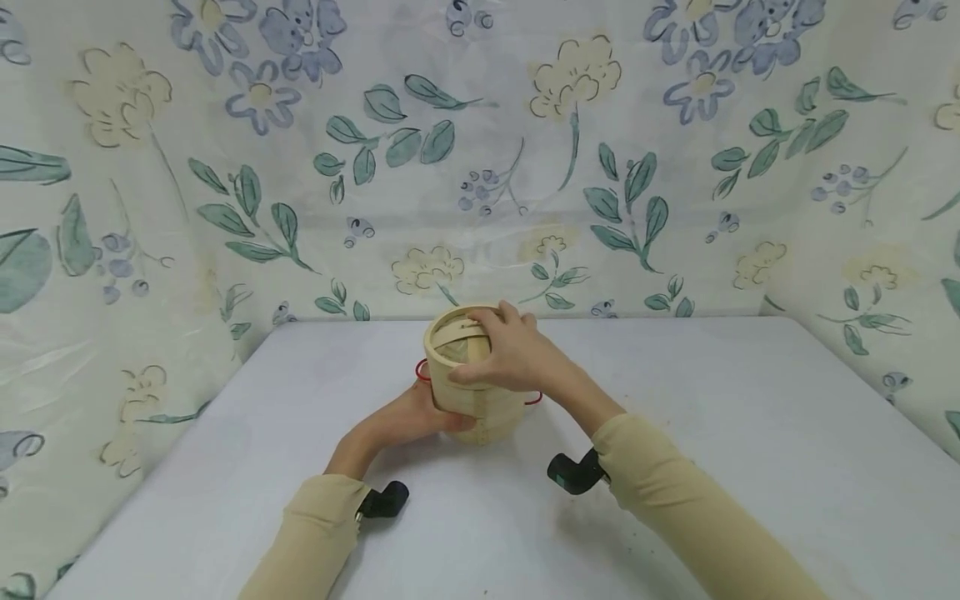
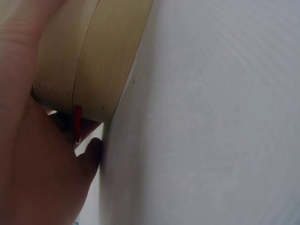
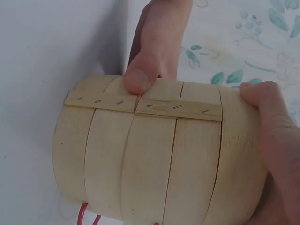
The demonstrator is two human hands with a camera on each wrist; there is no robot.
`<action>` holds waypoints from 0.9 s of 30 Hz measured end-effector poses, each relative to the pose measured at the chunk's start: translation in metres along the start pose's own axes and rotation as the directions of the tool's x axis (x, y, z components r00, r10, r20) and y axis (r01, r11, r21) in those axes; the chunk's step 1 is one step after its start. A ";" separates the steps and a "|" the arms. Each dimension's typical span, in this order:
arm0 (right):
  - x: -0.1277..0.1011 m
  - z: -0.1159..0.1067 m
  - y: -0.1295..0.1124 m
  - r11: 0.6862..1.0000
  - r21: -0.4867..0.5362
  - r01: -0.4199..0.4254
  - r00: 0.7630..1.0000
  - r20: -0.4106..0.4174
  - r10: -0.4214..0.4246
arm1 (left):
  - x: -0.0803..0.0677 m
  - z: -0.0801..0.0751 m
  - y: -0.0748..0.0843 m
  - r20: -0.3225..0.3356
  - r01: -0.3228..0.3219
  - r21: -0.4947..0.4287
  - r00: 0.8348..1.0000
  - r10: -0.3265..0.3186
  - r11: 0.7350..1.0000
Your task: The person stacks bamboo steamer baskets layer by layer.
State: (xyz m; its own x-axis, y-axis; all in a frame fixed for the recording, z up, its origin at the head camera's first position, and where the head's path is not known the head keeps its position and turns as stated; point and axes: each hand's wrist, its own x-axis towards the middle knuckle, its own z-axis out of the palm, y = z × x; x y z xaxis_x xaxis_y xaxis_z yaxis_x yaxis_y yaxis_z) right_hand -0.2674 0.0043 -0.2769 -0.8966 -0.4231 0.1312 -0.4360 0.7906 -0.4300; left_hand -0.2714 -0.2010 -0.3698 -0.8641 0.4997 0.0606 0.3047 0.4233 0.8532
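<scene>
A round bamboo steamer (image 1: 501,417) stands on the table with its woven lid (image 1: 450,354) on top. My left hand (image 1: 408,412) grips the lower body from the left, its thumb across the front. From above, my right hand (image 1: 517,354) holds the lid, thumb at the near rim and fingers over the far side. In the right wrist view the stacked bands of the steamer (image 3: 150,150) show a stapled vertical strip (image 3: 159,107), with the left thumb (image 3: 139,79) pressed beside it. A red cord loop (image 2: 78,124) hangs near my left palm.
The white table (image 1: 750,433) spreads around the steamer. Behind it and at both sides hangs a floral-printed curtain (image 1: 487,75). Black wrist-worn devices (image 1: 576,473) sit by both sleeves, low over the tabletop.
</scene>
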 end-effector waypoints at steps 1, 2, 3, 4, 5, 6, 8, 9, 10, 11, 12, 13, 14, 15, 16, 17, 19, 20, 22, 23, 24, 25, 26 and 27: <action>-0.001 0.000 0.000 1.000 -0.003 -0.010 1.000 -0.002 0.010 | 0.000 0.000 0.000 0.000 -0.001 -0.002 1.000 0.001 1.000; -0.001 0.000 0.000 1.000 -0.008 -0.018 1.000 -0.003 0.018 | 0.001 0.001 0.001 0.000 0.000 -0.003 1.000 0.000 1.000; -0.001 0.001 0.000 1.000 -0.010 -0.024 1.000 -0.004 0.024 | 0.001 0.001 0.001 -0.001 -0.001 -0.002 1.000 0.001 1.000; -0.002 0.001 0.000 0.999 -0.014 -0.030 1.000 -0.004 0.030 | 0.001 0.001 0.001 -0.003 0.001 -0.005 1.000 -0.001 1.000; -0.002 0.001 -0.001 0.999 -0.017 -0.035 0.999 -0.005 0.035 | 0.001 0.002 0.002 -0.006 0.003 -0.006 1.000 -0.003 1.000; -0.002 0.001 -0.001 0.999 -0.021 -0.040 0.999 -0.007 0.039 | 0.001 0.002 0.003 -0.010 0.009 -0.004 1.000 -0.009 1.000; -0.003 0.002 -0.002 0.998 -0.032 -0.047 0.999 -0.009 0.047 | 0.001 0.002 0.003 -0.017 0.011 -0.001 1.000 -0.011 1.000; -0.003 0.002 -0.003 0.998 -0.038 -0.051 0.999 -0.011 0.050 | 0.001 0.002 0.003 -0.018 0.010 0.001 1.000 -0.010 1.000; -0.004 0.002 -0.003 0.998 -0.042 -0.054 0.998 -0.014 0.053 | 0.001 0.002 0.003 -0.019 0.013 0.001 1.000 -0.013 1.000; -0.004 0.003 -0.004 0.997 -0.046 -0.056 0.998 -0.018 0.055 | 0.001 0.002 0.003 -0.019 0.012 0.005 1.000 -0.012 1.000; -0.004 0.003 -0.004 0.997 -0.048 -0.057 0.998 -0.022 0.056 | 0.001 0.002 0.003 -0.021 0.012 0.006 1.000 -0.011 1.000; -0.004 0.004 -0.005 0.997 -0.048 -0.059 0.998 -0.027 0.058 | 0.001 0.002 0.003 -0.021 0.006 0.007 1.000 -0.006 1.000; -0.004 0.004 -0.006 0.997 -0.045 -0.060 0.998 -0.033 0.059 | 0.001 0.002 0.003 -0.019 0.005 0.007 1.000 -0.005 1.000; -0.005 0.005 -0.006 0.997 -0.041 -0.064 0.997 -0.040 0.062 | 0.001 0.002 0.003 -0.017 0.005 0.005 1.000 -0.005 1.000; -0.005 0.005 -0.007 0.997 -0.038 -0.066 0.997 -0.044 0.065 | 0.001 0.002 0.002 -0.019 0.008 0.004 1.000 -0.008 1.000; -0.004 0.006 -0.007 0.997 -0.035 -0.071 0.996 -0.047 0.070 | 0.000 0.002 0.002 -0.018 0.007 0.004 1.000 -0.007 1.000; -0.004 0.007 -0.007 0.996 -0.033 -0.081 0.995 -0.053 0.079 | 0.000 0.001 0.002 -0.018 0.008 0.001 1.000 -0.008 1.000; -0.004 0.007 -0.007 0.996 -0.033 -0.086 0.995 -0.056 0.084 | 0.000 0.002 0.002 -0.017 0.010 -0.002 1.000 -0.010 1.000; -0.004 0.008 -0.007 0.995 -0.035 -0.095 0.994 -0.060 0.092 | 0.000 0.002 0.002 -0.016 0.011 -0.005 1.000 -0.011 1.000; -0.004 0.009 -0.007 0.994 -0.036 -0.099 0.993 -0.062 0.097 | 0.000 0.002 0.002 -0.014 0.012 -0.007 1.000 -0.012 1.000; -0.004 0.009 -0.008 0.994 -0.038 -0.102 0.993 -0.065 0.100 | 0.000 0.002 0.002 -0.015 0.018 -0.008 1.000 -0.018 1.000; -0.004 0.009 -0.008 0.994 -0.039 -0.105 0.992 -0.068 0.102 | 0.000 0.002 0.002 -0.014 0.023 -0.013 1.000 -0.023 1.000; -0.003 0.010 -0.008 0.993 -0.040 -0.107 0.992 -0.069 0.104 | -0.001 0.001 0.002 -0.014 0.025 -0.015 1.000 -0.025 1.000; -0.003 0.010 -0.008 0.994 -0.039 -0.107 0.992 -0.072 0.104 | -0.001 0.001 0.002 -0.014 0.028 -0.013 1.000 -0.028 1.000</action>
State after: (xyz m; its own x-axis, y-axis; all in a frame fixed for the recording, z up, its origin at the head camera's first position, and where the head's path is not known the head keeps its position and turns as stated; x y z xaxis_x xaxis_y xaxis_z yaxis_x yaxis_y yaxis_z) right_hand -0.2603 -0.0056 -0.2828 -0.9402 -0.3060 0.1498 -0.3407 0.8479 -0.4062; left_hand -0.2698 -0.1996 -0.3690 -0.8777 0.4772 0.0433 0.2747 0.4271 0.8615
